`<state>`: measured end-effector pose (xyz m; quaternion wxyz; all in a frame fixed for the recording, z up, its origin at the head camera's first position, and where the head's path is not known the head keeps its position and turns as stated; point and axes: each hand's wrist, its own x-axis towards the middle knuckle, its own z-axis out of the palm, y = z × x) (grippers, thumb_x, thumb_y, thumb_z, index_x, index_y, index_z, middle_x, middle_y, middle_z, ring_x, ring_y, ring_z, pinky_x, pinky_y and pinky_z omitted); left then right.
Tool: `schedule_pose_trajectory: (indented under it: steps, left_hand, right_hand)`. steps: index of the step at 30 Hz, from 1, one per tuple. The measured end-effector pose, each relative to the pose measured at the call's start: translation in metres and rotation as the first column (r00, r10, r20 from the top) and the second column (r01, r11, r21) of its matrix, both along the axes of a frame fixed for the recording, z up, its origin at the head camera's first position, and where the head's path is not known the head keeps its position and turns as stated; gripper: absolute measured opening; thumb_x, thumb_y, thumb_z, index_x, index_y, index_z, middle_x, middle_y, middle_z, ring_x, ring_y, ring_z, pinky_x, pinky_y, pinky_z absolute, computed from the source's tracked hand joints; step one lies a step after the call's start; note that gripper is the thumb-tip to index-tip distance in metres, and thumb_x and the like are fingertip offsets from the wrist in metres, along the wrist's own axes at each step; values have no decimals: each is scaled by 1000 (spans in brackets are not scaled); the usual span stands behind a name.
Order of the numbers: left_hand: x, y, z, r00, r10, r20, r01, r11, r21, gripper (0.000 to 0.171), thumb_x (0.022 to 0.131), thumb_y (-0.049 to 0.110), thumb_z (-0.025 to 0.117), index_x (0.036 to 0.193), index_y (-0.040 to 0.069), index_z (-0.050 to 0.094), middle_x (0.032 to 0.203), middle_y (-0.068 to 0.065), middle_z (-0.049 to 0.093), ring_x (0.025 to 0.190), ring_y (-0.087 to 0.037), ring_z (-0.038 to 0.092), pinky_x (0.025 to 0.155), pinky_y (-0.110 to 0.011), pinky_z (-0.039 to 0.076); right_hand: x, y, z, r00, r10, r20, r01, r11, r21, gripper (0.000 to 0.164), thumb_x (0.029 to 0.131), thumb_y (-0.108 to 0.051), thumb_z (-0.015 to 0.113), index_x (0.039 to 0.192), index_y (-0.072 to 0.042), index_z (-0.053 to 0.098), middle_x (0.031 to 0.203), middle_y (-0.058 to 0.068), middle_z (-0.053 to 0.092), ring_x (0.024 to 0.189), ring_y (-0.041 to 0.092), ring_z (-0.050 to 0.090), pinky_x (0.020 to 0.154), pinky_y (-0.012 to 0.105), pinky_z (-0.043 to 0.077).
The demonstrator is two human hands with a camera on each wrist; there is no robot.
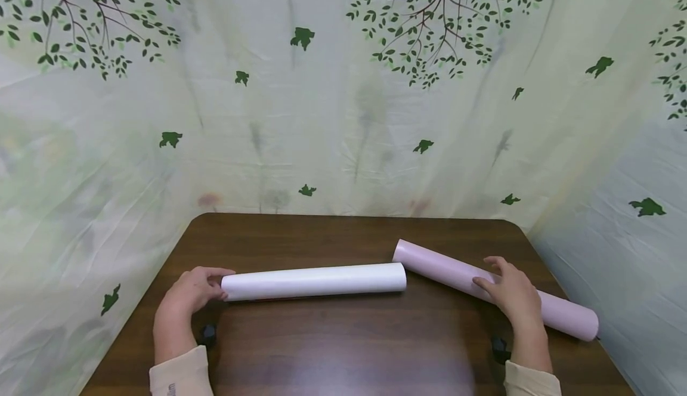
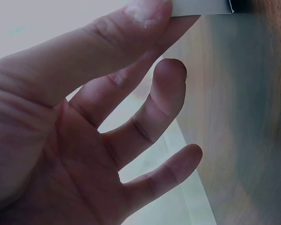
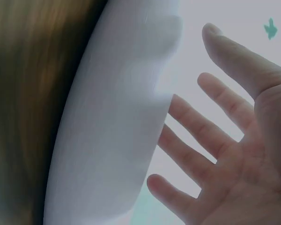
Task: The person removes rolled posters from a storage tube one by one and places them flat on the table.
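Observation:
A white paper roll [image 1: 313,281] lies across the table, nearly level from left to right in the head view. At its left end my left hand [image 1: 192,291] pinches the edge between thumb and index finger. The left wrist view shows the thumb [image 2: 145,11] at the paper's rim and the other fingers spread below. A pale pink roll [image 1: 445,268] lies slanted on the right, its upper end beside the white roll's right end. My right hand [image 1: 512,288] is over the pink roll with fingers spread; the right wrist view has several fingertips partly behind the roll [image 3: 107,117].
Both rolls lie on a dark brown wooden table [image 1: 343,336] with rounded back corners. Behind and beside it hangs a pale curtain [image 1: 333,115] printed with branches and green leaves. Small black objects [image 1: 208,334] show beside each wrist.

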<state>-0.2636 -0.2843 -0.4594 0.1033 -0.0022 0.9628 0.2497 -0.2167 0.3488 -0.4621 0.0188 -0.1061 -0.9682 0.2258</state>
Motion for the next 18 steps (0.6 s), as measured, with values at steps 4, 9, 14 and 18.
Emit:
schedule_pose_trajectory:
  steps: [4,9,14,18]
  left_hand:
    - [0,0,1,1000,-4,3,4,1000,0,51,81,18,79,131,17,66,93,-4,70,85,-22,58,70,-36,44]
    - [0,0,1,1000,-11,11,11,1000,-3,52,81,18,79,131,16,66,94,-5,70,86,-22,59,70,-36,45]
    - [0,0,0,1000,-9,18,9,1000,-10,52,81,18,79,132,16,66,96,-6,70,87,-23,59,71,-37,45]
    - [-1,0,-1,1000,-9,18,9,1000,-9,52,81,18,79,132,16,66,96,-6,70,88,-23,59,72,-38,46]
  right_hand:
    - [15,27,1,998,-20,51,20,1000,-5,85,86,-69,61,147,-12,43,145,24,50,125,48,49,83,59,44]
    - [32,54,2,998,-28,54,27,999,23,88,86,-72,57,144,-7,44,144,30,47,124,52,47,83,61,43]
    - [42,69,1,999,-25,28,23,998,50,84,88,-68,60,140,-4,47,141,33,48,121,55,47,85,62,42]
    - [44,76,4,996,-60,66,56,997,59,87,86,-67,62,142,-4,46,142,33,47,121,55,46,85,65,40]
